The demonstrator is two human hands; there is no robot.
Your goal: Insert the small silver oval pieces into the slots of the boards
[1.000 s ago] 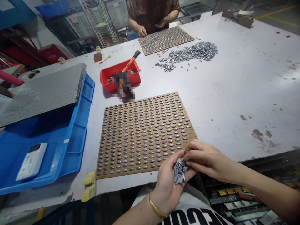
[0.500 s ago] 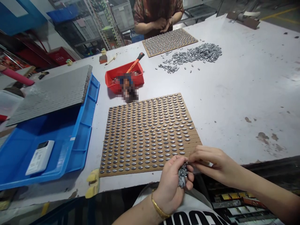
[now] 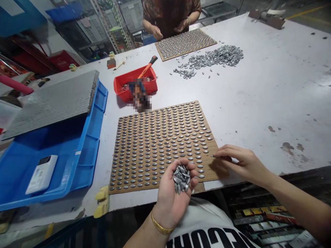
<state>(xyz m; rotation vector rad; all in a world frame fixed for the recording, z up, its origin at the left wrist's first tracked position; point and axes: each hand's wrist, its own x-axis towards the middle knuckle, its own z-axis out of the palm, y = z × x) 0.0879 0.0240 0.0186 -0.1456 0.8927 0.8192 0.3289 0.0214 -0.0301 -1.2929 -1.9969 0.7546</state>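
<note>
My left hand [image 3: 172,193], palm up with fingers curled, cups a heap of small grey spindle-shaped metal pieces [image 3: 181,178] over the front edge of a brown board [image 3: 210,168]. Rows of the same pieces cover most of that board; bare grooved strips show along its right side. At that side my right hand [image 3: 236,160] is pinched, and a small grey metal piece [image 3: 213,156] shows at its fingertips, close to or touching the board. The left hand hides part of the board's lower rows.
A red bin [image 3: 121,81] holds an orange-handled tool. Left stands a blue crate [image 3: 89,165] with a white box inside and a grey stack [image 3: 54,100] on its rim. Loose pieces [image 3: 217,57] lie heaped beyond, beside another board [image 3: 186,43] before a co-worker. A yellow clamp [image 3: 101,201] grips the table edge.
My hands have parted: the left moved left and opened out to show its heap, the right moved up to the board's right side. The co-worker's hands have also separated.
</note>
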